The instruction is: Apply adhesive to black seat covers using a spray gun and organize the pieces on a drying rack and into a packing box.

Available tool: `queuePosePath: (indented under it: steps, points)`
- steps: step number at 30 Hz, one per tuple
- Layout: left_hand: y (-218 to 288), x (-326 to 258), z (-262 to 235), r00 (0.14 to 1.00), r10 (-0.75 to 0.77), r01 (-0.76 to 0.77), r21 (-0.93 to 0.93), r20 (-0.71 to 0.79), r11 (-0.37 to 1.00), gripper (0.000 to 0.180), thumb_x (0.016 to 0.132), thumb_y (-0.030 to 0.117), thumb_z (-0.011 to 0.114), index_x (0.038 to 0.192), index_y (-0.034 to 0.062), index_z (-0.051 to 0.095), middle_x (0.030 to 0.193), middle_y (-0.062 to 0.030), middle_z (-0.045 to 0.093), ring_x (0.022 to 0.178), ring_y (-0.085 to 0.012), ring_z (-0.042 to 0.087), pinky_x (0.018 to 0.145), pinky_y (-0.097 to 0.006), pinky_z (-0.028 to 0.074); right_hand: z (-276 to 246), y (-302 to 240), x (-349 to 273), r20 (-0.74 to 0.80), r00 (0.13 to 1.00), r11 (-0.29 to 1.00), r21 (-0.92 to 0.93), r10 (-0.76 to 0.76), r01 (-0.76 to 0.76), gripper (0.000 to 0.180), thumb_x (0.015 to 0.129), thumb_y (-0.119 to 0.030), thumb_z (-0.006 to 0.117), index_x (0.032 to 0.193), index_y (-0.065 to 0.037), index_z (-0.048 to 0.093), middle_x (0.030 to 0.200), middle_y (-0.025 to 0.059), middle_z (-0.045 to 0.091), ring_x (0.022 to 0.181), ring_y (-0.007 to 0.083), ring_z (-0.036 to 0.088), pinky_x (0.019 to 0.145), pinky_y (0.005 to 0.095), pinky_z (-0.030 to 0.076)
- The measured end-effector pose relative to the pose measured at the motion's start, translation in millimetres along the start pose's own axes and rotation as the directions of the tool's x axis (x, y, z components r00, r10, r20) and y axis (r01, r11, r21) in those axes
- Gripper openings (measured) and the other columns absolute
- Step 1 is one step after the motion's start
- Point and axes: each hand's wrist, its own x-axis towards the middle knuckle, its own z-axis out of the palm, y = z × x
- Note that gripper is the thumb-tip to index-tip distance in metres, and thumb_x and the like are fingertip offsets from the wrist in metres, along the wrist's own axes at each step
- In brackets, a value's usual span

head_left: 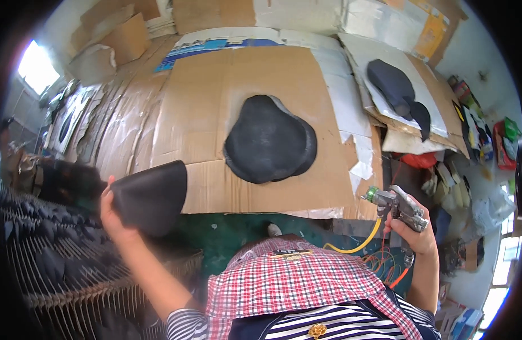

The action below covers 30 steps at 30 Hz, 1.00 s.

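Left hand [115, 218] grip clamps a black curved piece [152, 195] lifted off the cardboard-covered table [215, 113], right hand [415, 229] closed on spray gun [400, 207] aimed tableward, dark stacked pieces [269, 139] flat mid-cardboard for coating.

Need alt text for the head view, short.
Seen from above, a person's left hand holds a black curved piece while the right hand grips a metal spray gun with a yellow hose. Ahead, stacked black pieces lie on a cardboard-covered table.
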Motion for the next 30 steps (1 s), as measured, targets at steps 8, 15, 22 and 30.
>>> queuePosePath:
  steps: [8,15,22,30]
  points:
    - [5,-14,33,0.984,0.074,-0.078,-0.017,-0.161,0.997,0.022,0.075,0.008,0.052,0.094,0.0001,0.061,0.089,-0.0095,0.063,0.083,-0.0224,0.061,0.078,-0.036,0.050,-26,115,154,-0.195,0.938,0.819,-0.558,-0.287,0.134,0.058,0.077,-0.014,0.065,0.129,-0.002,0.040,0.096,0.0048,0.058,0.083,0.0141,0.055,0.075,0.0296,0.046]
    - [30,-11,108,0.888,0.290,-0.355,-0.132,-0.357,0.925,0.018,0.076,0.011,0.057,0.090,0.0020,0.063,0.083,-0.0066,0.064,0.078,-0.0208,0.061,0.075,-0.035,0.051,187,93,229,0.794,0.608,0.958,0.167,0.010,-0.233,0.056,0.089,-0.039,0.051,0.133,-0.007,0.037,0.124,0.0160,0.050,0.111,0.0293,0.049,0.095,0.0414,0.038]
    - [66,-52,142,0.803,0.522,-0.551,-0.025,-0.288,0.834,0.025,0.081,0.006,0.050,0.105,0.0051,0.057,0.094,-0.0046,0.061,0.087,-0.0156,0.058,0.082,-0.031,0.047,357,-45,172,0.815,0.468,0.285,0.564,-0.341,-0.775,0.054,0.082,-0.046,0.055,0.118,-0.006,0.050,0.114,0.0120,0.057,0.110,0.0284,0.051,0.097,0.0438,0.036]
    - [141,-136,88,0.772,0.628,-0.305,0.808,-0.101,0.505,0.009,0.078,0.008,0.062,0.086,0.0068,0.059,0.118,-0.0104,0.052,0.073,-0.0188,0.063,0.058,-0.029,0.052,379,-98,214,0.700,0.644,0.425,0.707,-0.308,-0.566,0.024,0.073,-0.002,0.061,0.096,0.000,0.060,0.092,0.0092,0.063,0.086,0.0226,0.061,0.086,0.0361,0.047]
